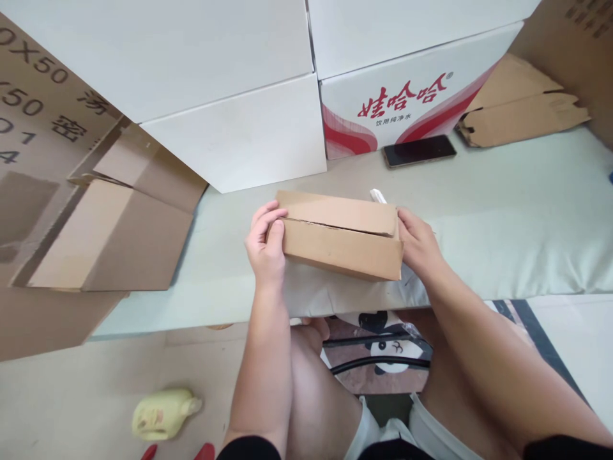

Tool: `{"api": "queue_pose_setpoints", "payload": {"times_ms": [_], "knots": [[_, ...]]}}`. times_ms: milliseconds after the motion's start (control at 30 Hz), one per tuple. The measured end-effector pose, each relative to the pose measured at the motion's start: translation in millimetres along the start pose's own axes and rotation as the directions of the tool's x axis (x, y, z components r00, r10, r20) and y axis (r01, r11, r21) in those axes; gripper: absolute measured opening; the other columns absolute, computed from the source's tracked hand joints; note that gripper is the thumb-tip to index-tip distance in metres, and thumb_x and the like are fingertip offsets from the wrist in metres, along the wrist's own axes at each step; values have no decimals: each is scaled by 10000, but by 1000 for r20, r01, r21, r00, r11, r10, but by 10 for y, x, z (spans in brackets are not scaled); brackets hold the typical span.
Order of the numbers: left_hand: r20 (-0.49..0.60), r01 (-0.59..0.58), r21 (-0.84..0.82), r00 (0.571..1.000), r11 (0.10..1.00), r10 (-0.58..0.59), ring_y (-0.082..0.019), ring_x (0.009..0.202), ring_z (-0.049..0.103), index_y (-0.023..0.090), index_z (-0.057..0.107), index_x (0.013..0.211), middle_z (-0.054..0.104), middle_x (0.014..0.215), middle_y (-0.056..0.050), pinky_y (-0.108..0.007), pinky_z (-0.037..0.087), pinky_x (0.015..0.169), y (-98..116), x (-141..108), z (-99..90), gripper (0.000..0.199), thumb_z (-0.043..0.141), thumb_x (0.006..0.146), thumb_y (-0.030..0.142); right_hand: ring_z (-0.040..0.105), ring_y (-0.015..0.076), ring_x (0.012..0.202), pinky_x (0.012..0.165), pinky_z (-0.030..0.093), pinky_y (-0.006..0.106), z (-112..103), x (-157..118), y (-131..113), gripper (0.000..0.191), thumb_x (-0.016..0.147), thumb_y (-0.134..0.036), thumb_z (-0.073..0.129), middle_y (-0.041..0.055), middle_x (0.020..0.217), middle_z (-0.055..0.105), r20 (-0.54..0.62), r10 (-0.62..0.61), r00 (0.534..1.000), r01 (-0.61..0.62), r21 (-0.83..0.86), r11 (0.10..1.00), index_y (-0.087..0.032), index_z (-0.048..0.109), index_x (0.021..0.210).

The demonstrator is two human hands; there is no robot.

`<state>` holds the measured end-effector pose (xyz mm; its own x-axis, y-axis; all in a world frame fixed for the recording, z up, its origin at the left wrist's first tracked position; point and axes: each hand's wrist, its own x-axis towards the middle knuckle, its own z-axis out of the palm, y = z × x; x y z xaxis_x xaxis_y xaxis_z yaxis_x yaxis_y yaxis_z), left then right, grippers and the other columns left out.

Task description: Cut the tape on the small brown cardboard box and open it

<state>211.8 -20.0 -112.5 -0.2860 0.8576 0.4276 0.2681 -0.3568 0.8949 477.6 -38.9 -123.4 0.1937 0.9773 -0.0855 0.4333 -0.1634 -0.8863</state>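
A small brown cardboard box (340, 246) is held between my two hands at the front edge of the cloth-covered table (225, 281). Its top flaps meet along a seam, with a narrow gap toward the right end. My left hand (268, 243) grips the left end, thumb on the near flap and fingers at the far side. Around the right end curls my right hand (419, 239), its fingertips partly hidden behind the box. Just beyond the box lies a small white object (378, 196).
White cartons (258, 140) stand stacked at the back, one with red lettering (405, 99). A black phone (420, 152) and flattened cardboard (524, 118) lie at right. Larger cardboard boxes (138, 236) fill the left. A yellow bottle (160, 415) is on the floor.
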Motion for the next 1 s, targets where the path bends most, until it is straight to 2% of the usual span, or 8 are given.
{"api": "queue_pose_setpoints", "payload": {"times_ms": [200,333,467,700,833,1000], "knots": [[-6,-6,28,1000,1000,6,-245,1237,646,248,796,910,736,1203,-45,-440,464,1144,-7,3,11,160,654,876,313,591,164,655,588,435,294,7,28,-32,197,912,-349,472,21,836,687,-84,113,990,-86,268,959,-243,616,996],[1,-15,26,1000,1000,15,-249,1240,645,248,788,918,724,1215,-44,-457,445,1165,-29,6,13,162,650,886,326,592,156,654,585,449,294,3,51,-46,176,925,-322,457,16,864,675,-112,157,981,-106,370,923,-252,583,1026],[-5,-12,22,1000,1000,12,-248,1236,646,246,789,911,729,1207,-44,-452,452,1153,-29,4,12,160,647,883,314,593,164,697,627,460,306,9,57,-44,174,903,-312,473,19,859,666,-111,151,982,-104,350,931,-248,603,998],[-7,4,9,1000,1000,-4,-241,1230,648,243,795,909,732,1205,-47,-434,466,1135,-8,-4,12,162,645,873,291,579,156,709,679,462,315,43,55,41,163,816,-365,599,1,865,670,-40,122,992,-99,365,926,-249,627,928],[-2,5,21,1000,1000,-5,-247,1240,643,239,786,904,729,1211,-50,-443,461,1142,1,-2,14,162,638,876,297,607,164,742,694,452,325,46,31,34,204,819,-411,595,5,899,700,-12,110,994,-98,358,929,-246,637,930],[-2,2,24,1000,1000,-2,-249,1240,643,239,782,903,733,1211,-52,-441,465,1136,7,-3,15,161,640,879,311,612,176,738,686,433,335,41,5,-3,231,828,-440,562,-2,825,689,7,108,994,-105,313,944,-239,639,913]]}}
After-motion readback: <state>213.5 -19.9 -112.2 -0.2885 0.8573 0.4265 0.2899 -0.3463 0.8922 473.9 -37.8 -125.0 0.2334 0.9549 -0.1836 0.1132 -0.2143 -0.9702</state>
